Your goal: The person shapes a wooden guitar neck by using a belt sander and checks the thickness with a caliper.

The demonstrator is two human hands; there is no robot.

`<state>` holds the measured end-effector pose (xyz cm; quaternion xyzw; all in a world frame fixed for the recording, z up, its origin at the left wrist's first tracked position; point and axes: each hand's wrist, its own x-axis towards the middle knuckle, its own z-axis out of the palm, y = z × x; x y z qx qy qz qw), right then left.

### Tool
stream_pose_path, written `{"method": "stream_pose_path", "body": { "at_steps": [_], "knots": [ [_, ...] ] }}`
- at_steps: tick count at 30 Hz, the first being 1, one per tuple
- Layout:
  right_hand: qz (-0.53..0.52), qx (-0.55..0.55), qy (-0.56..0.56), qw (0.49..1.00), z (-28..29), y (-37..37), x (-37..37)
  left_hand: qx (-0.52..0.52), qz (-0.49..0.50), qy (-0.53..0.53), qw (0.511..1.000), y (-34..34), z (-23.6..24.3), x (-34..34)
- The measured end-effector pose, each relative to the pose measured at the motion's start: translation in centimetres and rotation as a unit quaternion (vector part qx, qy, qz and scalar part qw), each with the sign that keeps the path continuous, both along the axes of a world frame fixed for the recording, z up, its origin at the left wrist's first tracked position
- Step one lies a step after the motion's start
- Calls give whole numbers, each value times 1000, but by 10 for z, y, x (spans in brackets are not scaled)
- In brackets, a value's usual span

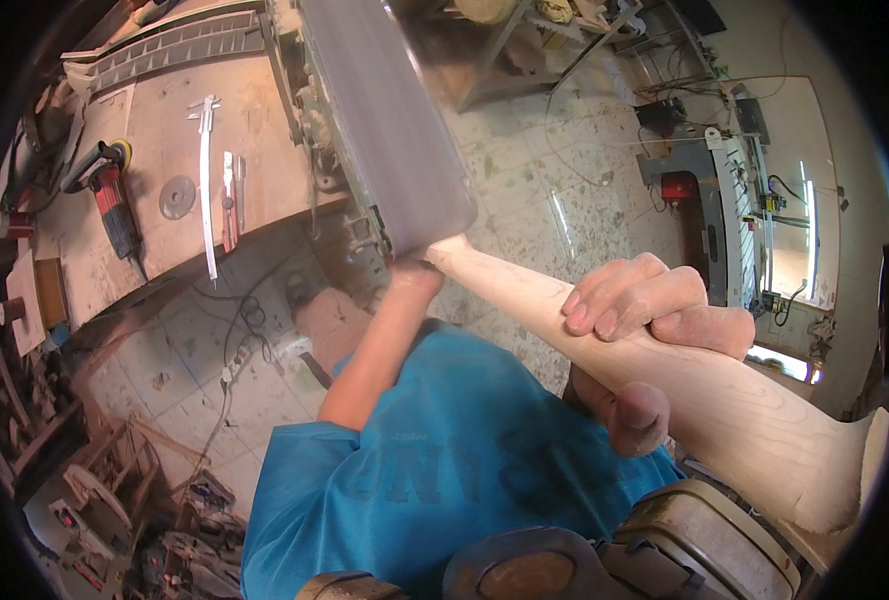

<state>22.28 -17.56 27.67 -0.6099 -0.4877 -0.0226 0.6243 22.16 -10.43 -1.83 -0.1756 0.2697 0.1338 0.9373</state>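
- Head view: red power sander (115, 205) lies on the dusty desk (165, 130) at 10 o'clock.
- Left hand (415, 275), grip unclear, meets the long pale carved wooden piece (725, 400) under the grey sanding belt (390, 120).
- Right hand (645, 330) wraps it at 3 o'clock.

The long pale shaped wooden piece (705, 400) ran from lower right up to the grey sanding belt (385, 120), its tip touching the belt. Left of the belt, on the dusty wooden workbench (265, 110), lay a red power sander (115, 205), a round grey disc (177, 197) and a long white ruler (206, 190).
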Motion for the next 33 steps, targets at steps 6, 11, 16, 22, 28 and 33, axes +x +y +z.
{"method": "stream_pose_path", "body": {
  "at_steps": [6, 11, 16, 22, 28, 33],
  "knots": [
    [-1, -20, -13, 1000, 1, 4, -5, -68, -4, 55, 996, 8, 10, -9],
    [12, -11, -3, 1000, 3, 10, -5, -63, -1, 85, 994, 11, -2, -12],
    [-31, 7, -18, 999, 0, 21, -6, -49, -6, 111, 993, 13, -6, -12],
    [-61, 17, -43, 997, 2, 35, 0, -50, -11, 101, 994, 14, 6, -15],
    [-64, 27, -49, 996, 0, 40, 0, -36, -4, 81, 996, 14, 2, -16],
    [-62, 21, -52, 996, 2, 42, 1, -26, 2, 65, 998, 12, 3, -15]
  ]
}}
